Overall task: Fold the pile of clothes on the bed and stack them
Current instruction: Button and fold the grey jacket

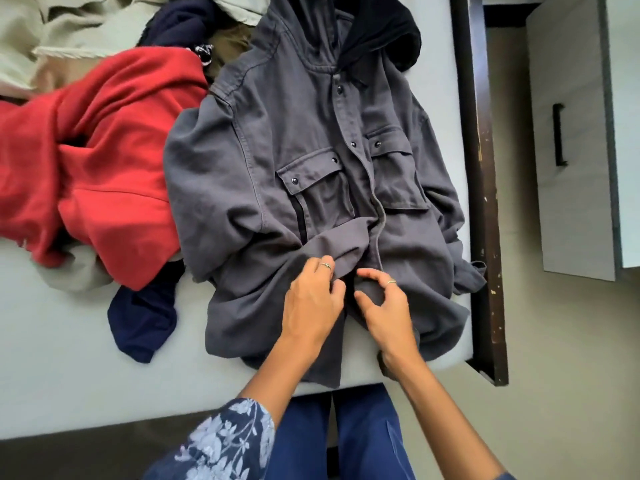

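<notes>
Item 1: grey hooded jacket [311, 161], laid front-up on bed [69, 341], hood at far end, w/ dark lining; snap buttons down placket, two flap chest pockets. Hem end nearest the person, at bed's near edge.

Grip, L: left hand [313, 303] on jacket's lower front, fingers curled, pinching the fabric edge at the front opening; ring on one finger. Floral-print sleeve [225, 441] on that arm.

Grip, R: right hand [384, 301] just beside L grip, fingers and thumb curled round a fold of the opposite front edge; ring visible. The two grips are close together, nearly touching, at the placket below the pockets.

Item 2: red garment [104, 161], crumpled, to the left of the grips & farther away, touching jacket's left sleeve.

Item 3: navy garment [142, 320], left of L grip, part tucked under red item.

Item 4: pale beige/khaki clothes [69, 36], heaped far-left beyond the red one; another navy piece [180, 22] and an olive piece [228, 46] beside jacket's shoulder.

Misc: dark wood bed frame [481, 168] to right of grips; grey cabinet [571, 150] w/ black handle beyond it. Blue trousers [346, 438] below grips.
</notes>
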Action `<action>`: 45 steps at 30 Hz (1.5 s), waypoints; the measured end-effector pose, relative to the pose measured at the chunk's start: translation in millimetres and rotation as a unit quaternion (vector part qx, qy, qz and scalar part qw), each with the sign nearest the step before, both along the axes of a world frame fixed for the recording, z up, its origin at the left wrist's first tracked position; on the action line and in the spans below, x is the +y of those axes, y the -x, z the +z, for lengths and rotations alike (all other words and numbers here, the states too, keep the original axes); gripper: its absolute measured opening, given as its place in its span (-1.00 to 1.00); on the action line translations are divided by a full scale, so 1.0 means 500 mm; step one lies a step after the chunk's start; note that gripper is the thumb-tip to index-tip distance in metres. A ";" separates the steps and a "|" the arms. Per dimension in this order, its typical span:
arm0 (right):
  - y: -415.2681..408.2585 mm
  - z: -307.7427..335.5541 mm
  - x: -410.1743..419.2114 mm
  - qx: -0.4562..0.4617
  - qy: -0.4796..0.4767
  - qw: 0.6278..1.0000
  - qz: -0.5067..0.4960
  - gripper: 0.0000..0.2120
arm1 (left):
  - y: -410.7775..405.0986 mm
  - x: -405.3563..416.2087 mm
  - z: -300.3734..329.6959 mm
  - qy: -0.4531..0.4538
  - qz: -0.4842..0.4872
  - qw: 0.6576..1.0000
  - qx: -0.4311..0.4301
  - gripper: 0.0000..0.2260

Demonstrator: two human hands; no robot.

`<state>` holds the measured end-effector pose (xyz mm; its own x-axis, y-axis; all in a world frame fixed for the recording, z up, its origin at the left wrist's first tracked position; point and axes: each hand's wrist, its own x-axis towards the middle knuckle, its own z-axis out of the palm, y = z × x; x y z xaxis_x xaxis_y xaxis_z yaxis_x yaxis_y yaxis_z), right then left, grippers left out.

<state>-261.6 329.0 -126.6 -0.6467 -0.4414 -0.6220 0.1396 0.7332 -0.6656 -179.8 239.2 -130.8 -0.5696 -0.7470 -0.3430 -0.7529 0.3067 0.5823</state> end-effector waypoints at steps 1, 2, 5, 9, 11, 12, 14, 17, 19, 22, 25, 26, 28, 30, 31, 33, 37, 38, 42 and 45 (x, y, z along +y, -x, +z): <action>0.001 0.024 0.014 -0.006 0.015 1.000 0.000 -0.64 | -0.005 0.015 0.022 -0.006 0.003 1.000 0.006 -0.91; 0.001 0.049 0.026 -0.019 0.025 0.999 -0.011 -0.59 | -0.009 0.029 0.043 -0.019 0.011 1.000 0.014 -0.90; -0.003 0.105 0.040 -0.096 0.044 0.988 -0.113 -0.58 | -0.010 0.070 0.084 -0.113 0.063 0.990 0.049 -0.78; -0.001 0.135 0.040 -0.186 0.058 0.955 -0.223 -0.89 | 0.004 0.101 0.120 -0.227 0.166 0.956 0.082 -0.86; 0.001 0.139 0.041 -0.221 0.076 0.944 -0.234 -0.89 | 0.015 0.105 0.134 -0.279 0.215 0.931 0.092 -0.88; 0.005 0.140 0.044 -0.236 0.086 0.939 -0.237 -0.88 | 0.019 0.107 0.136 -0.306 0.242 0.915 0.102 -0.89; 0.014 0.143 0.050 -0.260 0.100 0.932 -0.231 -0.86 | 0.021 0.110 0.136 -0.335 0.281 0.891 0.124 -0.88; 0.031 0.146 0.066 -0.252 0.074 0.948 -0.183 -0.86 | 0.015 0.105 0.135 -0.321 0.277 0.896 0.136 -0.80; 0.047 0.146 0.078 -0.189 0.017 0.971 -0.143 -0.89 | 0.013 0.103 0.141 -0.312 0.277 0.896 0.148 -0.75; 0.074 0.155 0.085 -0.023 -0.048 0.995 -0.079 -0.96 | 0.014 0.107 0.147 -0.259 0.249 0.923 0.139 -0.77; 0.076 0.181 0.077 0.055 -0.041 0.997 -0.031 -0.96 | 0.023 0.117 0.160 -0.215 0.231 0.939 0.138 -0.70; 0.069 0.189 0.073 0.057 -0.035 0.998 -0.015 -0.94 | 0.027 0.120 0.164 -0.212 0.229 0.939 0.146 -0.71; 0.052 0.196 0.072 0.060 -0.033 0.998 0.012 -0.91 | 0.034 0.131 0.173 -0.208 0.224 0.939 0.155 -0.76; 0.043 0.196 0.075 0.062 -0.032 0.997 0.014 -0.94 | 0.038 0.140 0.178 -0.211 0.229 0.936 0.162 -0.79; 0.041 0.194 0.076 0.063 -0.032 0.997 0.009 -0.95 | 0.040 0.143 0.180 -0.214 0.238 0.933 0.166 -0.79; 0.040 0.190 0.080 0.064 -0.029 0.998 0.002 -0.94 | 0.042 0.148 0.180 -0.216 0.258 0.926 0.171 -0.77; 0.035 0.183 0.085 0.075 -0.015 0.997 0.005 -0.92 | 0.048 0.158 0.172 -0.223 0.311 0.907 0.174 -0.76; 0.034 0.182 0.086 0.072 -0.009 0.997 0.002 -0.93 | 0.049 0.161 0.169 -0.230 0.327 0.899 0.176 -0.76; 0.033 0.177 0.094 0.033 0.018 0.999 -0.021 -0.93 | 0.054 0.173 0.160 -0.238 0.376 0.880 0.168 -0.77; 0.029 0.172 0.099 0.010 0.030 0.999 -0.024 -0.90 | 0.061 0.176 0.159 -0.238 0.406 0.865 0.175 -0.75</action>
